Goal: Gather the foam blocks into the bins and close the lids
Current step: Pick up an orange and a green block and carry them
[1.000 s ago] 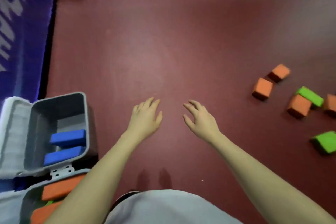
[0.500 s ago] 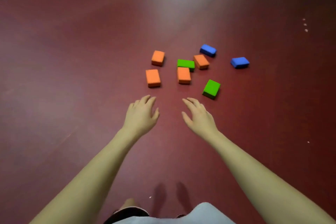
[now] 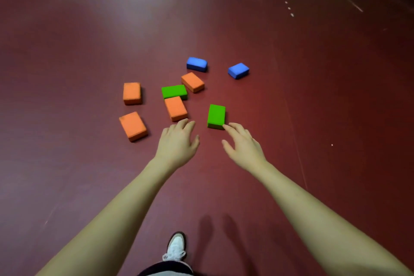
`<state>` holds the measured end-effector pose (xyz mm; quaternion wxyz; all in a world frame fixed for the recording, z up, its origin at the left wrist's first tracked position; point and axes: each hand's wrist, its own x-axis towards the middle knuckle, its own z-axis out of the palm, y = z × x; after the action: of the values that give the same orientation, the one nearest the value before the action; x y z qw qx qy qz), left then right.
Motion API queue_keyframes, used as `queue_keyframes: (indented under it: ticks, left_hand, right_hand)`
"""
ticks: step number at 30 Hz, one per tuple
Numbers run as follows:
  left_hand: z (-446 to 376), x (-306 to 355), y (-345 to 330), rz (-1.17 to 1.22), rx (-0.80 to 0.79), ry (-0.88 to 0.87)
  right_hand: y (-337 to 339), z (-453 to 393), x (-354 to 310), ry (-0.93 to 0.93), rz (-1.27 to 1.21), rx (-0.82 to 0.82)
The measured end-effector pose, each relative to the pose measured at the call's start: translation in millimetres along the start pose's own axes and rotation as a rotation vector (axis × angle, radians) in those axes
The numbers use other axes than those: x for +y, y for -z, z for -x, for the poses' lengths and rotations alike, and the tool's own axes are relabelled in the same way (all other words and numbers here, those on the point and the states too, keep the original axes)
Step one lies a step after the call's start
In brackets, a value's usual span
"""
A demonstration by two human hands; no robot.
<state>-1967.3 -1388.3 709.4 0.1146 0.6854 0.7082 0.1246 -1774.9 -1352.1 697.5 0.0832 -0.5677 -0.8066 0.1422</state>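
Eight soft foam blocks lie on the dark red floor (image 3: 89, 163). Four are orange: one orange foam block at the near left (image 3: 133, 126), one behind it (image 3: 132, 93), one in the middle (image 3: 176, 108) and one farther back (image 3: 192, 82). A green foam block (image 3: 174, 91) touches the middle orange one. Another green foam block (image 3: 216, 116) lies to the right. Two blue foam blocks (image 3: 197, 64) (image 3: 238, 70) sit at the back, apart from each other.

The left hand (image 3: 177, 143) reaches out with straight, spread fingers, close to the middle orange block. The right hand (image 3: 244, 144) has loose, spread fingers too, and one fingertip is at the near corner of the right green block. Neither hand holds anything. A white shoe (image 3: 177, 247) shows at the bottom.
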Motion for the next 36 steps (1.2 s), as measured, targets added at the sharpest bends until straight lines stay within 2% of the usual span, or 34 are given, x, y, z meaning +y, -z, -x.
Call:
queue_keyframes:
  ticks: [11, 18, 28, 36]
  left_hand:
    - [-192, -25, -19, -0.041, -0.099, -0.074]
    - [-320, -11, -44, -0.070, -0.135, -0.075]
    - [-479, -16, -67, -0.071, -0.174, 0.089]
    - [-589, -89, -85, 0.003, -0.170, 0.210]
  right_hand:
    - [-3, -161, 46, -0.145, -0.001, -0.011]
    - [3, -282, 104, -0.101, 0.010, -0.055]
    - [19, -462, 165, 0.038, 0.032, -0.164]
    - [-25, -606, 156, 0.130, 0.046, -0.289]
